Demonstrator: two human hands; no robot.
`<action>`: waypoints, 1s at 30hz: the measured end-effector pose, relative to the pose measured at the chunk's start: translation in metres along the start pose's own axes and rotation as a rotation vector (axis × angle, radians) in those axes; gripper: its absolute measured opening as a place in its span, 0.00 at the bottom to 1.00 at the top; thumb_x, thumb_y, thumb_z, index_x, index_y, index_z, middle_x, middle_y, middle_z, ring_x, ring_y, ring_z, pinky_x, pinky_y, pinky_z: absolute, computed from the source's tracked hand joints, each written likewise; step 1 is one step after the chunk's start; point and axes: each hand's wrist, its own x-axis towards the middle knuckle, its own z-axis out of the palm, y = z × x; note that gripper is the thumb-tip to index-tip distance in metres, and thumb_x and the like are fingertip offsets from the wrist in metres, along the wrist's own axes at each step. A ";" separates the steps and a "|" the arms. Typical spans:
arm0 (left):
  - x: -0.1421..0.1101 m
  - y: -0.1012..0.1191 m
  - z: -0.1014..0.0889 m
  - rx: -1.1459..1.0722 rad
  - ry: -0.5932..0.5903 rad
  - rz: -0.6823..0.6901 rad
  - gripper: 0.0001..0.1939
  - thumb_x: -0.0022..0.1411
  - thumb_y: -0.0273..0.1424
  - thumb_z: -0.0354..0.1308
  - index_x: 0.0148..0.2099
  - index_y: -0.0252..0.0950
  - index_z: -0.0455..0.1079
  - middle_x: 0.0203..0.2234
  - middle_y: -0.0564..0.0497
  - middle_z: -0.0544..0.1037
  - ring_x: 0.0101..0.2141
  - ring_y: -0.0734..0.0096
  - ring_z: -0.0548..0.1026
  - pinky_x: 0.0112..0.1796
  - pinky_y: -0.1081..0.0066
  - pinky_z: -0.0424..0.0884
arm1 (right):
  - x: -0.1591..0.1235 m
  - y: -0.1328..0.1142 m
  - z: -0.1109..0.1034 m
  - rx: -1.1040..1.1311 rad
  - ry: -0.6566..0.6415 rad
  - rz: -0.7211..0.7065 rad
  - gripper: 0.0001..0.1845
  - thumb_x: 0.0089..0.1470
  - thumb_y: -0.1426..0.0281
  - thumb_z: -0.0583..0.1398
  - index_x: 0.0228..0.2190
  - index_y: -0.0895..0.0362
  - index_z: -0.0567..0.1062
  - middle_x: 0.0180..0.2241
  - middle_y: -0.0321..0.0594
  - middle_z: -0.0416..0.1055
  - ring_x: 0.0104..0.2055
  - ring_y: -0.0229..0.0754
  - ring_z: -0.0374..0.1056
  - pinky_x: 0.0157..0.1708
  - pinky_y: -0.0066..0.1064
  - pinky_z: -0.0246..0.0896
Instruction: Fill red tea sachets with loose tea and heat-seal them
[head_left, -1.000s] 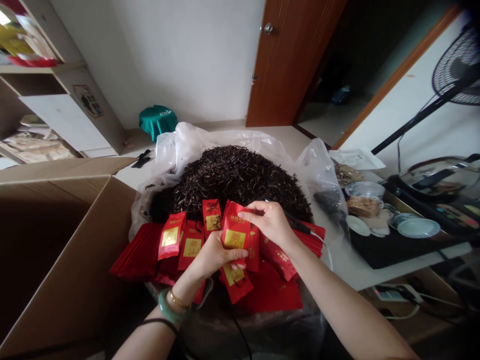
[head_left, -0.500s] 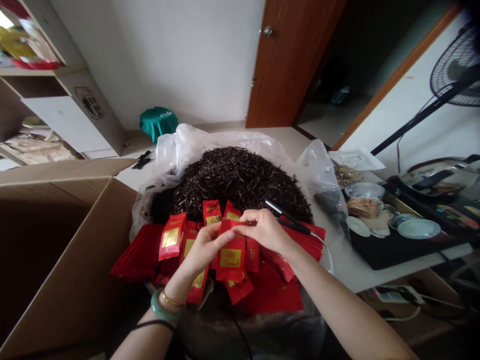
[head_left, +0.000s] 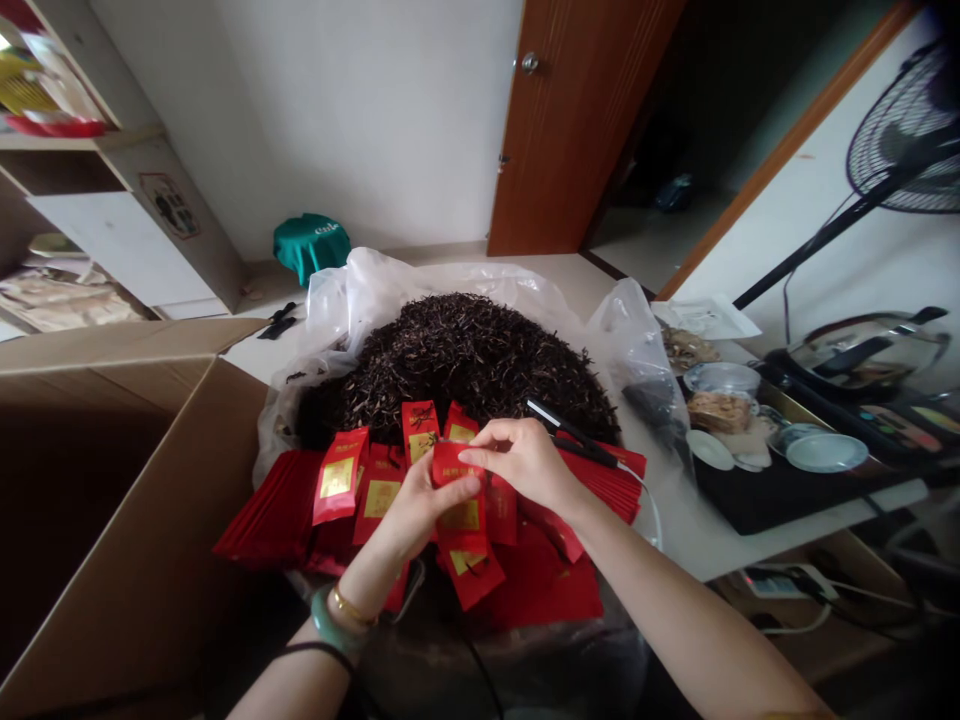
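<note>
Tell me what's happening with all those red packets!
A person has one small, rectangular red packet with a gold label: the left grip holds its body and the right grip pinches near its top. Other red packets with gold labels lie around it, by the near edge of a dark heap of thin, dry bits on crumpled, translucent plastic. A slim black tool with a white cord lies beyond the right grip.

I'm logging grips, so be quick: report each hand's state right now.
Left hand: closed, holding a red packet, thumb over its front.
Right hand: closed, pinching the same packet near its top.
</note>
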 end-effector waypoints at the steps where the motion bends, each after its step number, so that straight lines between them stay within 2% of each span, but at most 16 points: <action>1: -0.001 -0.001 0.002 -0.004 -0.045 -0.047 0.22 0.37 0.35 0.75 0.36 0.32 0.75 0.26 0.51 0.80 0.29 0.67 0.78 0.35 0.70 0.73 | 0.000 -0.001 0.001 -0.034 0.007 -0.028 0.04 0.47 0.70 0.66 0.22 0.57 0.79 0.23 0.35 0.76 0.26 0.38 0.69 0.28 0.27 0.61; 4: -0.001 -0.004 0.003 -0.003 -0.066 -0.116 0.22 0.36 0.34 0.75 0.34 0.30 0.75 0.28 0.48 0.81 0.31 0.64 0.79 0.38 0.68 0.74 | 0.002 0.001 -0.005 -0.153 0.013 -0.087 0.04 0.50 0.70 0.65 0.25 0.56 0.79 0.26 0.36 0.77 0.29 0.38 0.70 0.32 0.28 0.63; 6: 0.000 -0.003 0.001 0.001 -0.025 -0.120 0.23 0.37 0.34 0.75 0.37 0.30 0.76 0.30 0.47 0.82 0.32 0.64 0.79 0.40 0.66 0.74 | 0.006 0.008 -0.018 -0.237 0.002 -0.081 0.06 0.52 0.69 0.63 0.33 0.55 0.80 0.31 0.37 0.78 0.33 0.39 0.71 0.34 0.29 0.65; 8: 0.001 -0.001 -0.001 -0.007 0.004 -0.119 0.24 0.38 0.34 0.75 0.40 0.31 0.76 0.33 0.46 0.82 0.31 0.63 0.80 0.40 0.64 0.75 | 0.008 0.022 -0.036 -0.394 0.015 -0.034 0.18 0.53 0.69 0.63 0.46 0.54 0.75 0.39 0.40 0.77 0.40 0.43 0.72 0.38 0.31 0.66; 9: 0.002 0.000 -0.002 -0.012 0.008 -0.119 0.25 0.39 0.35 0.74 0.40 0.31 0.76 0.34 0.45 0.82 0.30 0.63 0.80 0.40 0.63 0.75 | 0.009 0.031 -0.045 -0.548 0.039 -0.003 0.23 0.52 0.69 0.64 0.50 0.55 0.72 0.44 0.43 0.75 0.46 0.46 0.70 0.43 0.34 0.65; 10: 0.002 0.001 -0.003 -0.015 0.009 -0.116 0.25 0.39 0.35 0.74 0.40 0.30 0.76 0.34 0.44 0.82 0.29 0.62 0.80 0.39 0.63 0.75 | 0.009 0.040 -0.053 -0.717 0.054 0.065 0.26 0.50 0.69 0.65 0.51 0.57 0.70 0.47 0.48 0.73 0.50 0.50 0.67 0.47 0.38 0.63; 12: 0.003 0.002 -0.004 -0.014 0.014 -0.098 0.24 0.39 0.35 0.74 0.39 0.30 0.76 0.35 0.43 0.82 0.28 0.62 0.80 0.37 0.64 0.76 | 0.007 0.058 -0.065 -0.993 -0.024 0.270 0.31 0.49 0.69 0.66 0.55 0.62 0.67 0.50 0.54 0.71 0.52 0.56 0.66 0.49 0.41 0.61; 15: 0.004 0.002 -0.003 -0.008 0.025 -0.073 0.23 0.39 0.35 0.74 0.37 0.30 0.75 0.34 0.43 0.82 0.27 0.62 0.80 0.33 0.67 0.75 | 0.006 0.076 -0.067 -1.116 -0.101 0.426 0.29 0.49 0.68 0.65 0.52 0.61 0.68 0.49 0.55 0.71 0.51 0.57 0.67 0.45 0.41 0.63; 20: 0.005 0.002 -0.002 -0.008 0.035 -0.076 0.23 0.36 0.36 0.75 0.34 0.29 0.75 0.32 0.43 0.82 0.26 0.63 0.80 0.31 0.69 0.74 | 0.010 0.079 -0.063 -1.113 -0.122 0.456 0.21 0.50 0.68 0.64 0.46 0.60 0.72 0.45 0.51 0.73 0.46 0.52 0.72 0.40 0.35 0.64; 24: 0.003 0.003 -0.002 0.023 0.003 -0.087 0.23 0.37 0.37 0.74 0.35 0.30 0.76 0.33 0.43 0.82 0.28 0.63 0.80 0.32 0.68 0.74 | 0.010 0.070 -0.078 -1.032 -0.031 0.385 0.22 0.55 0.67 0.60 0.50 0.60 0.70 0.46 0.53 0.73 0.47 0.52 0.72 0.43 0.37 0.65; 27: 0.001 0.001 -0.003 0.066 -0.025 -0.095 0.22 0.37 0.37 0.74 0.35 0.30 0.77 0.33 0.44 0.82 0.29 0.64 0.79 0.33 0.68 0.73 | 0.004 0.056 -0.088 -0.708 0.036 0.182 0.26 0.54 0.64 0.60 0.54 0.57 0.68 0.51 0.50 0.72 0.52 0.53 0.69 0.51 0.41 0.63; 30: 0.000 -0.001 -0.003 0.100 -0.032 -0.111 0.23 0.35 0.38 0.75 0.34 0.30 0.77 0.29 0.45 0.81 0.28 0.65 0.78 0.33 0.69 0.72 | -0.005 0.037 -0.086 -0.308 -0.098 0.055 0.30 0.52 0.59 0.61 0.55 0.56 0.69 0.54 0.45 0.70 0.54 0.52 0.68 0.54 0.43 0.62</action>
